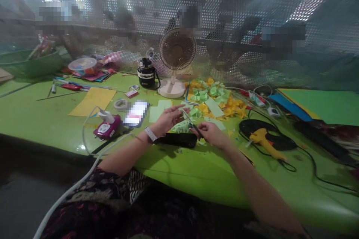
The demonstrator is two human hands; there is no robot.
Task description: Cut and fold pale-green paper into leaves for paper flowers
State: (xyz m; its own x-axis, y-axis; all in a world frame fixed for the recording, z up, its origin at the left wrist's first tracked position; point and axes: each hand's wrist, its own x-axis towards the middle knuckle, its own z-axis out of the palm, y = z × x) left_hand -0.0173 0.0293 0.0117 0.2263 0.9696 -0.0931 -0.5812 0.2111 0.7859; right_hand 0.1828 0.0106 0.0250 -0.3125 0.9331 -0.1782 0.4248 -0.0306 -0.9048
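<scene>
Both forearms reach forward from the near edge of a lime-green table [196, 173] and meet just right of its middle. The left hand [168, 119] lies palm-down and angled to the right, with its fingers loosely extended and slightly parted. A white wristband [150, 133] circles the left wrist. The fingertips are beside the thin metal blades of small scissors [193, 127], and a crumpled piece of light green paper [181, 127] lies just under and beyond the hand. Whether the left hand is pinching anything, I cannot tell. The right hand [211, 134] comes in from the near right with its fingers curled, closed around the dark handle of the scissors, whose blades slant up and left toward the left hand. Both hands hover over a black case [176, 140], with the left wrist just above its left end. Just beyond the hands lies a heap of cut green and yellow paper pieces [210, 99], in front of a cream desk fan [177, 50]. To the right, a yellow hot glue gun [265, 142] rests on a coiled black cable [260, 129]. To the left are a blurred phone [136, 114] and a magenta device [107, 127].
</scene>
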